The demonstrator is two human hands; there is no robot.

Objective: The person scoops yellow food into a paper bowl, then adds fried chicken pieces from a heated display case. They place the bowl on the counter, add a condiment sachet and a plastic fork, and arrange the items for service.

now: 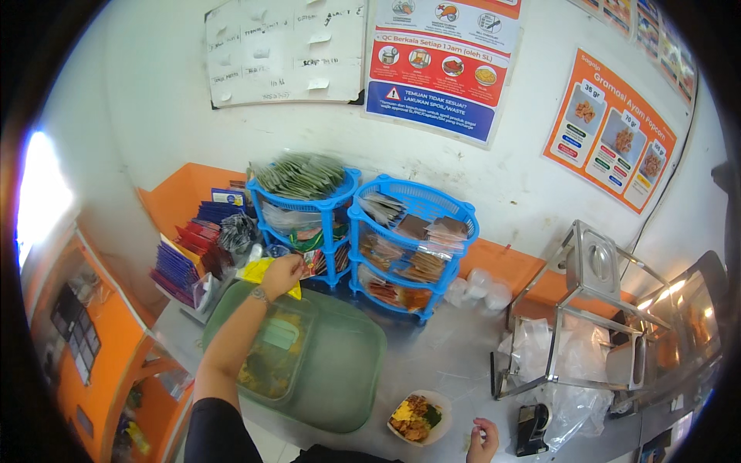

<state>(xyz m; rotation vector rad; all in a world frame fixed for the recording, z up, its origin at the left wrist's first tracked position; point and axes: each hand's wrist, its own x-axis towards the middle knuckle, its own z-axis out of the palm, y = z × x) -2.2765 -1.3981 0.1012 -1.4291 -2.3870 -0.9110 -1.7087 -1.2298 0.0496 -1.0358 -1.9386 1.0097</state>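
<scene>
My left hand (284, 278) reaches over the far edge of a green tray (355, 363), its fingers closed on a yellow plastic packet (256, 269). Under my left forearm, a clear lidded container (297, 374) with yellowish food inside sits on the tray. A paper bowl (438, 403) stands on the steel table to the right of the tray, filled with yellow egg-like pieces, browned chunks and something dark green. Just right of the bowl is my right hand (483, 442), fingers loosely bent and apart, with nothing visible in them.
Two blue tiered baskets (417, 189) hold many sachets against the wall. Left of them are stacks of purple and red packets (179, 270). A metal rack (567, 309), clear plastic bags (575, 347) and a black tape dispenser (532, 428) stand at right. An orange cabinet (100, 347) is at left.
</scene>
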